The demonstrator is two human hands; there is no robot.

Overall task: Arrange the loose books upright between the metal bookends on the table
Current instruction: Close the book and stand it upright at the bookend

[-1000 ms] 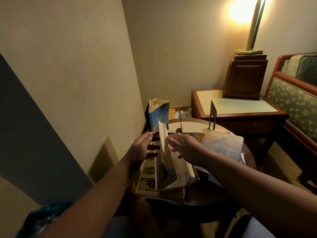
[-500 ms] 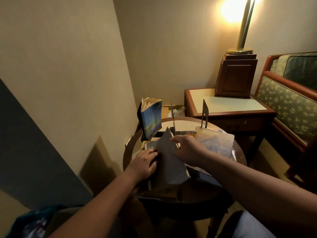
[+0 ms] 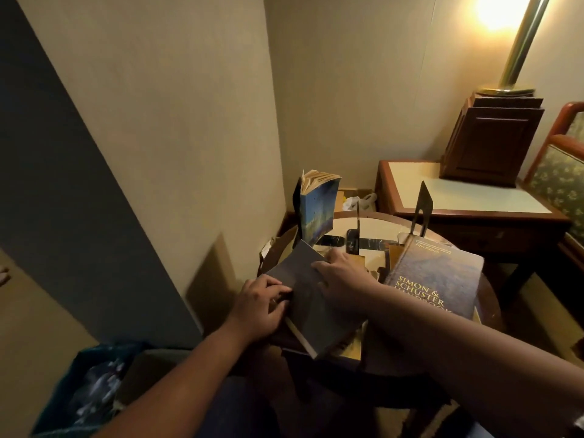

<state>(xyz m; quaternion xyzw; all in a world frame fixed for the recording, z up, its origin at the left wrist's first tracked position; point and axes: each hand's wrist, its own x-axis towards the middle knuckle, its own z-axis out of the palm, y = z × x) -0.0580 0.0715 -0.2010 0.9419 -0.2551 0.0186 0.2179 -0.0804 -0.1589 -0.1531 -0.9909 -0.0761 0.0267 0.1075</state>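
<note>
Gripping with curled fingers, left hand point(image 3: 265, 303) clasps the edge of a thin dark-grey softcover book point(image 3: 308, 314), right hand point(image 3: 343, 279) pressing flat-fingered on its cover; judged light and floppy, best taken at the spine; lies atop clutter on round wooden table point(image 3: 377, 226), short of black metal bookends point(image 3: 422, 205).

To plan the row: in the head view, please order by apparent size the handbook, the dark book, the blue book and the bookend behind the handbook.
1. Handbook and dark book: alike, both partly covered, so not ranked.
2. Blue book.
3. Bookend.
</note>
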